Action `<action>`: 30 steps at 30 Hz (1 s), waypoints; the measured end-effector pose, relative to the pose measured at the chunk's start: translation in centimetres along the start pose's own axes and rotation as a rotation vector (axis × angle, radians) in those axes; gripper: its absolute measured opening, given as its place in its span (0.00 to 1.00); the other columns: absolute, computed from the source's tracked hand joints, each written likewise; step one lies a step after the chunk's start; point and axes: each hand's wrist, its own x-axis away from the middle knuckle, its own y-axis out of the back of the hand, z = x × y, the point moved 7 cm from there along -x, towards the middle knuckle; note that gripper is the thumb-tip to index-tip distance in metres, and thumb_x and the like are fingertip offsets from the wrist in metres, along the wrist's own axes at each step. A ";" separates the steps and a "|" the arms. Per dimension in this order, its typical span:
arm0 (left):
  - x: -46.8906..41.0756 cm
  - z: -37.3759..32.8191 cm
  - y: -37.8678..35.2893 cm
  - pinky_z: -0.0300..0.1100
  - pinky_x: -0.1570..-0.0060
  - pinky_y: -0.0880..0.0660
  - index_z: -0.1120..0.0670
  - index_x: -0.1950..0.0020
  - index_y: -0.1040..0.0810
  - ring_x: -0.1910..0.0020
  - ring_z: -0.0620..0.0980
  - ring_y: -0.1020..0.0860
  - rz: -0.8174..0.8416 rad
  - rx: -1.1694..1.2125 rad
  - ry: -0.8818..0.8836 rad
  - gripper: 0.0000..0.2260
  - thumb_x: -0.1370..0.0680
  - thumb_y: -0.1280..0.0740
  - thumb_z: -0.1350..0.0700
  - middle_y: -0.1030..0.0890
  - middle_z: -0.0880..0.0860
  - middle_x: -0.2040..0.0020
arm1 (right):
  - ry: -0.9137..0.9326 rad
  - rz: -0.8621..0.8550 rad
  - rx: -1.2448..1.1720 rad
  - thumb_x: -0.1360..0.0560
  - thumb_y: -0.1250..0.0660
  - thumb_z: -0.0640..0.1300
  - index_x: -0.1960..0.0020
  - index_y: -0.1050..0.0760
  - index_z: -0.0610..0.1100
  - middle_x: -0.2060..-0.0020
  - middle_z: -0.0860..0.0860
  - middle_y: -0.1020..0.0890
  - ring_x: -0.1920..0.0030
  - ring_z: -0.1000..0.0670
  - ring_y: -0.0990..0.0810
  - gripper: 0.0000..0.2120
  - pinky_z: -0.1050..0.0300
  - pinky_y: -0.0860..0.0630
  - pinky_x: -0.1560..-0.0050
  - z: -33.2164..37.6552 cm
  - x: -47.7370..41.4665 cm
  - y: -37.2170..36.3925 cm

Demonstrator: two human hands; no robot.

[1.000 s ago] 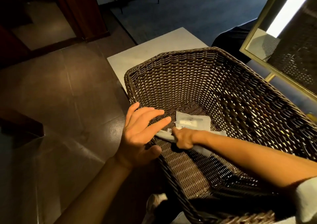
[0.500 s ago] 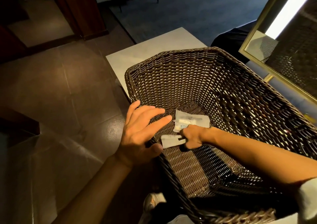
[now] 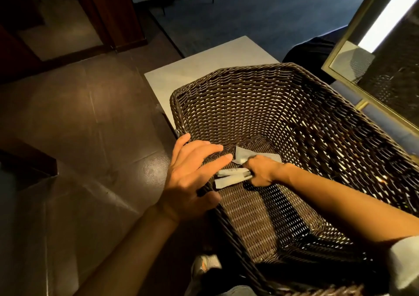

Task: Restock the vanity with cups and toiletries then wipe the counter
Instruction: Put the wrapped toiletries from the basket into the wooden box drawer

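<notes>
A large dark wicker basket (image 3: 294,87) stands on the pale counter (image 3: 204,62). Inside it, my right hand (image 3: 263,171) is closed on two long white toiletry packets (image 3: 231,177) that stick out to the left. A third, flat white packet (image 3: 243,154) lies on the basket bottom just behind that hand. My left hand (image 3: 190,177) rests on the basket's left rim, thumb outside and fingers spread over the edge, their tips close to the packets.
A gold-framed mirror (image 3: 344,55) with a bright light strip leans at the right, close to the basket. Dark glossy floor tiles (image 3: 79,137) spread to the left, and a dark wooden door frame (image 3: 113,12) stands at the back. A shoe (image 3: 204,266) shows below.
My right hand has gathered a second long packet beside the first and shifted slightly right. My left hand has stayed on the rim.
</notes>
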 end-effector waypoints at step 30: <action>0.3 -0.1 0.6 0.61 0.26 0.40 0.57 0.40 0.16 0.37 0.56 0.24 0.093 -0.065 0.017 0.35 0.17 0.55 0.36 0.18 0.57 0.41 | -0.020 -0.391 0.088 0.32 0.27 0.47 0.45 0.25 0.44 0.54 0.46 0.17 0.52 0.44 0.18 0.18 0.52 0.20 0.51 1.3 10.7 10.1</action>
